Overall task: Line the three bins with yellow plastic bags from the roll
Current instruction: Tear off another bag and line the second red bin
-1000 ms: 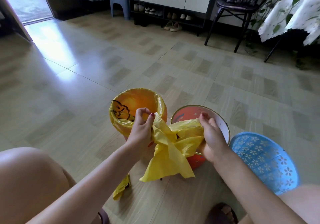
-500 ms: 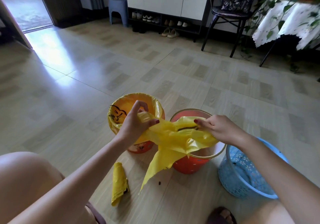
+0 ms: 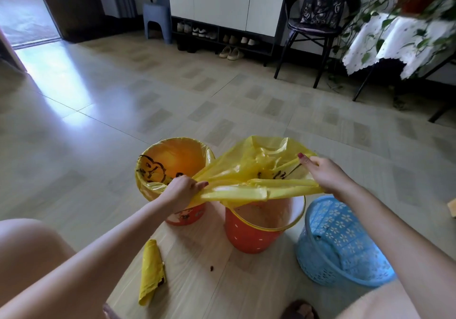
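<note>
Three bins stand on the floor in front of me. The left orange bin [image 3: 185,216] wears a yellow liner [image 3: 153,183] folded over its rim. The middle orange bin [image 3: 249,232] has a gold rim and shows no liner inside. The blue lattice bin [image 3: 343,242] stands at the right. Over the middle bin a yellow plastic bag [image 3: 256,170] is stretched wide, its mouth puffed up. My left hand [image 3: 183,190] grips its left edge and my right hand [image 3: 325,174] grips its right edge. The flattened roll of bags [image 3: 150,270] lies on the floor at my left.
My bare knees are at both lower corners, a sandalled foot [image 3: 299,310] at the bottom. Farther back stand a shoe cabinet [image 3: 227,5], a blue stool [image 3: 158,20], a black chair [image 3: 318,22] and a cloth-covered table with plants [image 3: 394,39]. A small dark crumb [image 3: 211,267] lies by the roll.
My hands have pulled apart, spreading the crumpled bag wide open above the middle bin. The bag's hanging tail has lifted off the floor side. My view has tilted up.
</note>
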